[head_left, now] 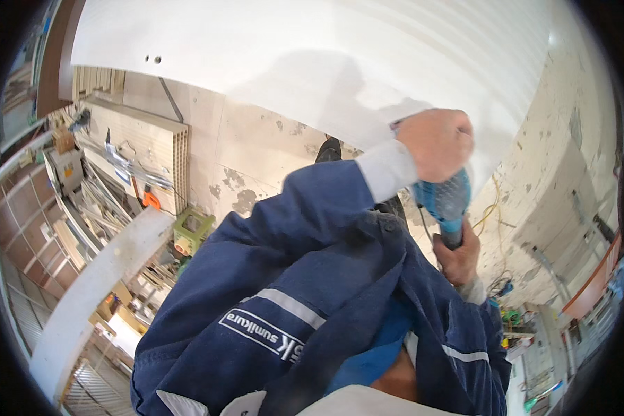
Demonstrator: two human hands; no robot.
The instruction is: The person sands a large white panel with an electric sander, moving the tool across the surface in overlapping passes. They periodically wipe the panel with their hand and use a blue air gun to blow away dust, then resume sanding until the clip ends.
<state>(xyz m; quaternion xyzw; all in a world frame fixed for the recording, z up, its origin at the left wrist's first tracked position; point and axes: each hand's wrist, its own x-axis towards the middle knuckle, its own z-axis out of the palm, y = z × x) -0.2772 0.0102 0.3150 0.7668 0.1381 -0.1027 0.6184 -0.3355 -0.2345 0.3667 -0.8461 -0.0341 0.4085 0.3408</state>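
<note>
Left hand closed over the front, right hand wrapped round the rear of a blue power tool, its far end hidden

Power tool at near edge of panel, boards left.

From the person's head, the scene is being viewed steeply downward through a wide fisheye lens, straight edges being bent. The blue jacket is being taken in from very near. The white surface is being seen from above, its far edge being cut off; the left hand and right hand are being framed near its closer right corner.
</note>
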